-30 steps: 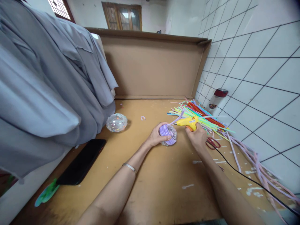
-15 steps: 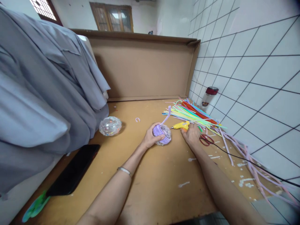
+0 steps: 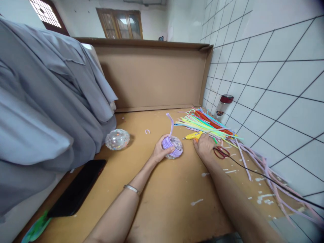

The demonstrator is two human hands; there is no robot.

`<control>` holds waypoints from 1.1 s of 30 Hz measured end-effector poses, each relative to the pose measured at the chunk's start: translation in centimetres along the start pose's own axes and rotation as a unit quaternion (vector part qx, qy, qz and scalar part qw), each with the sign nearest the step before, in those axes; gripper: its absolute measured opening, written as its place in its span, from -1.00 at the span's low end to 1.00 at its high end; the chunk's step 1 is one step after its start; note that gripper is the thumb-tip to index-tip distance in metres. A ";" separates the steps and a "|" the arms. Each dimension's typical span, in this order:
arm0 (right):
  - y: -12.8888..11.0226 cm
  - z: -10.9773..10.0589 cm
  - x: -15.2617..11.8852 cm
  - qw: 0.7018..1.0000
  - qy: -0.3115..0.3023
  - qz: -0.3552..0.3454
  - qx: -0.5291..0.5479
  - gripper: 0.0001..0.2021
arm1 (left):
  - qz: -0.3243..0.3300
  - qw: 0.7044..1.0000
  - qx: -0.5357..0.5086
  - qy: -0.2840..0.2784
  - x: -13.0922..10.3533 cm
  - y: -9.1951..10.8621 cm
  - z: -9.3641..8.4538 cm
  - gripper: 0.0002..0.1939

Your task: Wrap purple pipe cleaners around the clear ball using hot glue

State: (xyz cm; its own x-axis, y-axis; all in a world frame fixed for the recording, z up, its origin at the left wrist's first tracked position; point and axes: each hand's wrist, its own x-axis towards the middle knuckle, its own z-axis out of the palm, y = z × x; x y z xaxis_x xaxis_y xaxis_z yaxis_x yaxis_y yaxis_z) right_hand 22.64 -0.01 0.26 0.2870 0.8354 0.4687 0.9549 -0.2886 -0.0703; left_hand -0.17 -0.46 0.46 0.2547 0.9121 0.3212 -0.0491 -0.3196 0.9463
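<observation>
Right hand [image 3: 204,145] covered the handle of the glue gun [image 3: 194,136]; label on the jar [image 3: 223,107] was illegibly small; black cord [image 3: 243,165] was cropped at right.

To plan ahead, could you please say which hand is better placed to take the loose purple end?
Probably the right hand, once it lets go of the glue gun; the left hand is clasping the wrapped ball.

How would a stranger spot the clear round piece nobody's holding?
Find the table with grey cloth at its left. The clear round piece sits right of the cloth, beyond the black slab. Unlike the one in the left hand, it has no purple strips.
</observation>
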 end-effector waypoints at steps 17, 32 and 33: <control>0.7 -0.1 -0.5 0.976 0.119 -0.022 0.179 -0.73 | 0.009 1.000 -0.016 0.009 -0.7 -0.2 -0.3 -0.18; -8.1 -9.1 -2.1 0.802 0.115 -0.322 0.490 -0.84 | 0.067 0.996 0.051 0.018 -0.4 -0.3 -0.6 -0.32; -8.1 -8.9 -2.1 0.798 0.111 -0.306 0.507 -0.81 | 0.070 0.996 0.050 0.018 -0.4 -0.3 -0.6 -0.33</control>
State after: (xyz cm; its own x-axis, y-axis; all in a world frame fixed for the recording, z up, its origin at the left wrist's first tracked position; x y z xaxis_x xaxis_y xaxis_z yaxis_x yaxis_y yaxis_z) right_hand 13.65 -3.56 7.69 -0.1697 0.5389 0.8251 0.5146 0.7625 -0.3922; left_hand -0.78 -0.55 0.10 0.2179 0.8646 0.4527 0.0149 -0.4667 0.8843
